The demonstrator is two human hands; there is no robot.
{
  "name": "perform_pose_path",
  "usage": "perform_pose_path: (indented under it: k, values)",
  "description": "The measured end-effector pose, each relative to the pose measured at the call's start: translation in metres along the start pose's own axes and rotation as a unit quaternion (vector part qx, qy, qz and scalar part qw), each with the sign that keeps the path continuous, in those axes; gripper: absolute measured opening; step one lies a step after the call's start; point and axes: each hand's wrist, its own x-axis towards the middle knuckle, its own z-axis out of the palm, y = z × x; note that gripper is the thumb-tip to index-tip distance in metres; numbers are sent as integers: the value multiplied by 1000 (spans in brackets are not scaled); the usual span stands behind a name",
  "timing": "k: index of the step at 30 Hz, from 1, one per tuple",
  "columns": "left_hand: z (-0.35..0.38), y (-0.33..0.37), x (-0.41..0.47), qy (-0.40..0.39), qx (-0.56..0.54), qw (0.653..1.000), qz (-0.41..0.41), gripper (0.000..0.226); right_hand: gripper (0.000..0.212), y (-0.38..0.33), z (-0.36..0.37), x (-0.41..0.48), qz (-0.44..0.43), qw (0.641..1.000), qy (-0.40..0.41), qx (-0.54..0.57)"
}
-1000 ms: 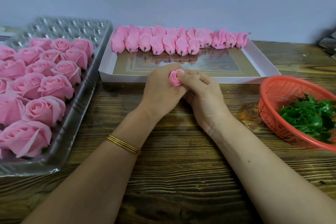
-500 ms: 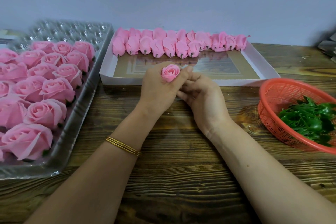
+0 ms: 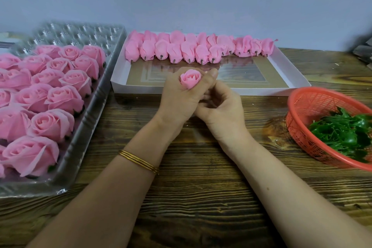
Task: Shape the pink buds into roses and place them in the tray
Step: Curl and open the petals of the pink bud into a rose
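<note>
Pink bud (image 3: 190, 78), one, stands upright in the clenched left hand (image 3: 177, 96) above the worktop (image 3: 201, 197); the right hand (image 3: 221, 110) curls against it (grasp unclear). One tray (image 3: 90, 119) of roses (image 3: 52, 125) lies left, one box (image 3: 141, 87) holds two rows of buds (image 3: 175, 54), and one basket (image 3: 298, 102) sits right.

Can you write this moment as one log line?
left hand: grips small pink rosebud; right hand: curled against left hand; clear plastic tray: part-full

No readable text, number or label shows on the tray (image 3: 80, 32), white box (image 3: 261, 91) or red basket (image 3: 302, 106).
</note>
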Motion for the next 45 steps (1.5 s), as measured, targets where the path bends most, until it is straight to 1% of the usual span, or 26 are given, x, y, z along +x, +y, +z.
perform_pose_path:
  k: [6, 11, 14, 18, 22, 25, 29, 31, 34, 36, 39, 43, 44, 45]
  values:
    - [-3, -1, 0, -37, -2, 999, -22, 17, 48, -1, 1, -2, -17, 999, 8, -28]
    - [-4, -1, 0, -51, 0, 998, -33, 19, 44, -1, 2, -2, -7, 999, 8, -46]
    - [-6, -1, 2, -57, 3, 998, -39, 20, 42, -2, 2, -1, 0, 1000, 6, -25]
    - [-9, 0, 4, -82, 0, 995, -48, 21, 43, -2, 0, 0, 12, 1000, -12, 1]
    - [-13, 1, 5, -119, 9, 992, -50, 16, 35, -3, -5, 1, 45, 998, -42, 11]
    - [-17, 3, 6, -135, 11, 989, -60, 14, 37, -3, -9, 3, 56, 997, -55, 3]
    - [-14, 2, 5, -114, -6, 991, -64, 25, 28, -3, -8, 3, 54, 997, -52, -8]
    - [-12, 1, 5, -89, -18, 993, -71, 24, 26, -3, -6, 2, 50, 998, -46, -9]
    - [-10, 0, 4, -61, -27, 995, -80, 24, 32, -2, -3, 1, 39, 999, -33, -13]
    - [-10, -2, 5, -63, -21, 995, -73, 22, 35, -1, -1, 0, 35, 999, -24, -18]
    - [-13, -3, 6, -92, -1, 994, -60, 17, 40, -1, -1, -1, 26, 999, -15, -15]
    - [-17, 1, 7, -136, 2, 989, -60, 10, 44, -2, -4, 0, 29, 999, -34, -9]
    - [-18, 1, 7, -141, 2, 988, -59, 14, 43, -2, -4, 0, 34, 999, -42, -7]
    - [-18, 1, 7, -145, 3, 988, -56, 22, 41, -2, -5, 0, 40, 998, -50, -5]
